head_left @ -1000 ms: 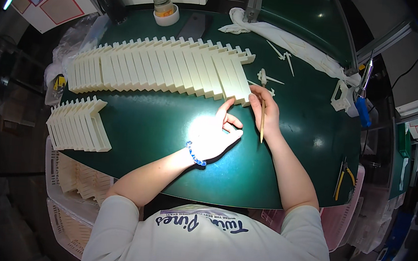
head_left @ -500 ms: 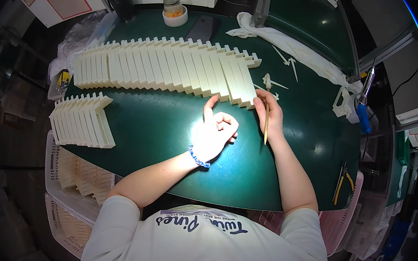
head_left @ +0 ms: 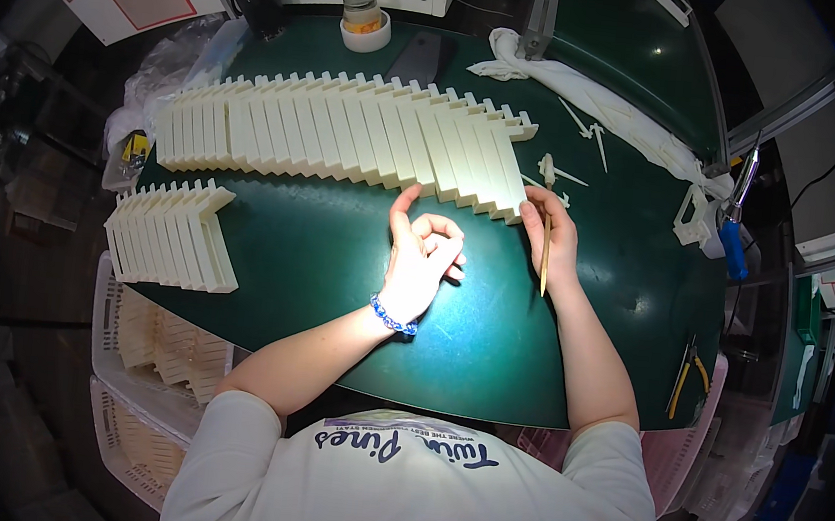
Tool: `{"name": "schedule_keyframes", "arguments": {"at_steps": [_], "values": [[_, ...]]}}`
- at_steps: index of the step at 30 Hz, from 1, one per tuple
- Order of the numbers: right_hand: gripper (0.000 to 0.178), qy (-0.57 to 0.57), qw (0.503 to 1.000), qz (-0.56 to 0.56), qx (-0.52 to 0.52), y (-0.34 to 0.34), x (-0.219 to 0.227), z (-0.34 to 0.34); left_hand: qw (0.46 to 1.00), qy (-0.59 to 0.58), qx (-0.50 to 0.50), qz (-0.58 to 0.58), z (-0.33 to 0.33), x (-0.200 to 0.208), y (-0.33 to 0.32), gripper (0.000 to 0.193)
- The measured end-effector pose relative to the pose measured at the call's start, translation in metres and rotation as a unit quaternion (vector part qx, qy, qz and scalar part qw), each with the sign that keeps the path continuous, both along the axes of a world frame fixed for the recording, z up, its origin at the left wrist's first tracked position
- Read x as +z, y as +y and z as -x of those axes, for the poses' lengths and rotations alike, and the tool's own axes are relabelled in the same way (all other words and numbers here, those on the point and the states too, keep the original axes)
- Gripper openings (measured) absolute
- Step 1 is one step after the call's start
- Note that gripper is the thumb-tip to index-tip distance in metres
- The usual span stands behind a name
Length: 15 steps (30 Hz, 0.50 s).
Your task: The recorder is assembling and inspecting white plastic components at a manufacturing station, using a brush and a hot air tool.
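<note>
The green surface [head_left: 308, 250] is the largest thing & carries nearly all the rest. Across its far L part stands the long row [head_left: 339, 132] of cream-coloured pieces, packed side by side, w/ 2 narrow gaps seen. A white cloth [head_left: 604, 103] lies twisted at the far R side. The short row [head_left: 170, 239] of similar pieces is near the L edge.

Of the 2 hands, L hand [head_left: 420, 256] is loosely half-curled, no obj. visible in it; its index finger is stretched to the near edge of the long row, but if it touches, I cannot tell. R hand [head_left: 553, 233] is nearly closed, w/ thumb at the R end of this row. A dark phone [head_left: 422, 57] lies behind the long row. R hand has hold of a thin wooden stick [head_left: 544, 263], its tip toward the person. Smallest: the blue bracelet [head_left: 392, 318] on the L wrist.
</note>
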State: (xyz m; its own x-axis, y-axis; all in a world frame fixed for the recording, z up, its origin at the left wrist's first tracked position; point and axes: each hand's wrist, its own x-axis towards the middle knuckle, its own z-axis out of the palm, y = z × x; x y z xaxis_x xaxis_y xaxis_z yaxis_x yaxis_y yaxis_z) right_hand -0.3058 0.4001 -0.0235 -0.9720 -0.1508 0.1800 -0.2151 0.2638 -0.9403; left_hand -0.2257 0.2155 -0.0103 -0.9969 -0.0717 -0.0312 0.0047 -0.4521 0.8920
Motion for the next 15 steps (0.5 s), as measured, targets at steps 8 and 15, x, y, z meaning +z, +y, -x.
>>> {"name": "schedule_keyframes", "arguments": {"at_steps": [8, 15], "values": [[0.03, -0.003, 1.0, -0.004, 0.005, 0.002, -0.003, 0.002, 1.0, 0.001, -0.014, 0.018, 0.003, -0.002, 0.0, 0.077], [0.026, -0.008, 1.0, -0.01, 0.005, 0.0, 0.005, -0.002, 0.998, -0.015, -0.055, 0.02, -0.001, -0.007, -0.003, 0.076]]}}
